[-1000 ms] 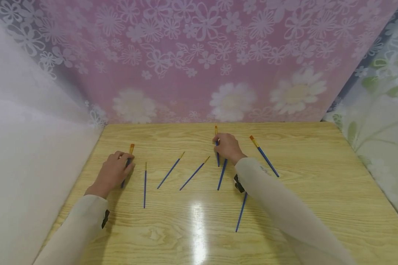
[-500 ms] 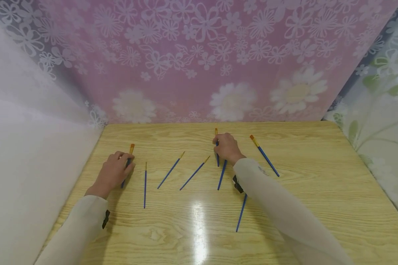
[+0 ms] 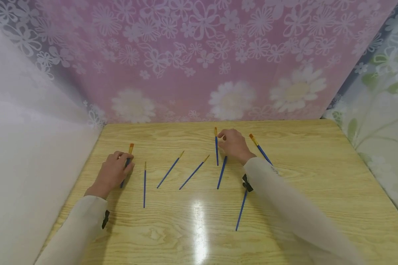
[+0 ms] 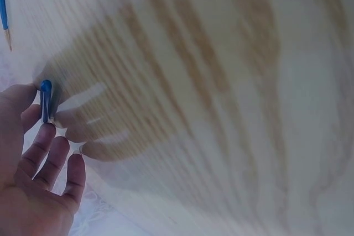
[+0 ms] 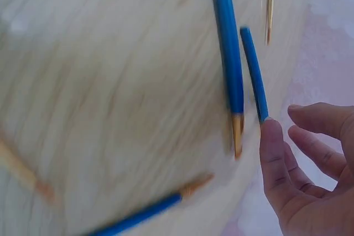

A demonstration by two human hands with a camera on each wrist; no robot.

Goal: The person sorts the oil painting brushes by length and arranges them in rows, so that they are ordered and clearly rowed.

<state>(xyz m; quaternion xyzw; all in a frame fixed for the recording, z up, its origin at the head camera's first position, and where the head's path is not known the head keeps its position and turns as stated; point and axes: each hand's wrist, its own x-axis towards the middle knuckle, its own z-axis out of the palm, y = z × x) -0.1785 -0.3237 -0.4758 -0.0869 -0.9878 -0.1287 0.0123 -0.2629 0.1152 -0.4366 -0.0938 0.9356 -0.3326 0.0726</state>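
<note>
In the head view my left hand point(image 3: 111, 171) pinches a flat-tipped blue paintbrush point(image 3: 131, 148) at the table's left side. The left wrist view shows the blue handle end point(image 4: 46, 100) upright between thumb and fingers. My right hand point(image 3: 235, 146) hovers just right of another blue paintbrush point(image 3: 216, 147), which lies with bristles toward the back. In the right wrist view its handle point(image 5: 254, 73) runs behind a fingertip; whether they touch I cannot tell. Thumb and fingers there are spread apart. A further paintbrush point(image 3: 222, 173) lies partly under the right hand.
Between the hands lie three thin paintbrushes point(image 3: 145, 187), point(image 3: 170, 169), point(image 3: 194, 172). A wide paintbrush point(image 3: 260, 149) and one nearer the front point(image 3: 241, 211) are partly covered by the right sleeve. The wooden table point(image 3: 172, 235) meets a pink flowered cloth point(image 3: 185, 84) behind.
The right hand has let go of its paintbrush and shifted slightly right, so more of that brush shows. The left hand and its paintbrush stay put.
</note>
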